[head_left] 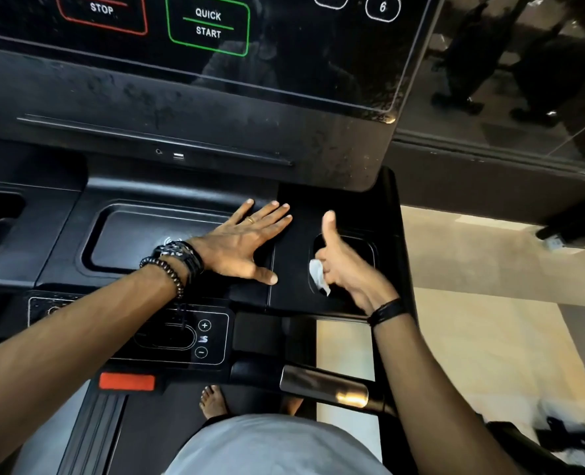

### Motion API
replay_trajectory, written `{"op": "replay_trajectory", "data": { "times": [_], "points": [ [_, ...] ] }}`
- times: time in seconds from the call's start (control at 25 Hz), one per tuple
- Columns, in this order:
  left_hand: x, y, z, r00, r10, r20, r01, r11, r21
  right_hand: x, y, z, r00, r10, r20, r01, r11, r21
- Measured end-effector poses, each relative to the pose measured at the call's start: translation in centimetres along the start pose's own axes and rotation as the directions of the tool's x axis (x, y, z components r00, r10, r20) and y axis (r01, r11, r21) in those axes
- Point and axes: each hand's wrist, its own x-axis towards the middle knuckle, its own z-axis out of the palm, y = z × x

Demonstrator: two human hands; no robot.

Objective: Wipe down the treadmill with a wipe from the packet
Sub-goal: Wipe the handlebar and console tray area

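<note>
At the far left we see the treadmill (188,108), a matt black plastic console whose glossy upper panel bears a red-outlined STOP button (101,12) and a green-outlined QUICK START button (208,25). Below these a thin ledge runs across the dusty, smudged fascia. Lower left, we note a glossy control panel (212,339) with round plus and minus keys, and beneath it a flat red rectangular tab (127,382).

Moving rightward, we find a shallow rounded-rectangular tray (140,234) moulded into the console. The left hand (243,246) lies palm down across its right edge, its fingers (270,214) stretched out flat and slightly spread, thumb splayed toward us, all pressed against the smooth black plastic and holding nothing. A ring sits on one finger; a dark watch (178,252) and a string of dark wooden beads (167,274) circle the wrist.

Just beside it, we see the right hand (345,265) over a rounded cup-holder recess (363,248) in the console's right wing. Its fingers (325,269) are curled shut around a crumpled white wipe (317,274), which protrudes from the fist at the recess's left rim, while the thumb points straight up. A dark band wraps this wrist.

Below, we note a brushed-metal cylindrical handlebar grip (323,389), a bare foot (212,402) on the dark belt, and pale grey clothing (277,447). At far right lies beige tiled floor (489,303).
</note>
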Motion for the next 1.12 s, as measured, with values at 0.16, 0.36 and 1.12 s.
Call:
{"op": "replay_trajectory", "data": {
  "times": [0.16,0.36,1.12],
  "points": [
    [0.1,-0.2,0.4,1.0,0.016,-0.003,-0.016,1.0,-0.011,1.5,-0.8,1.1,0.999,-0.002,-0.035,0.006,0.991,0.135],
    [0.1,-0.4,0.4,1.0,0.012,-0.001,-0.012,1.0,-0.015,3.8,0.2,0.8,1.0,-0.007,-0.022,0.013,0.964,0.265],
    [0.2,-0.3,0.3,1.0,0.021,0.005,-0.021,1.0,-0.021,-3.3,6.0,-0.2,0.959,-0.277,0.055,0.229,0.645,-0.729]
  ]
}}
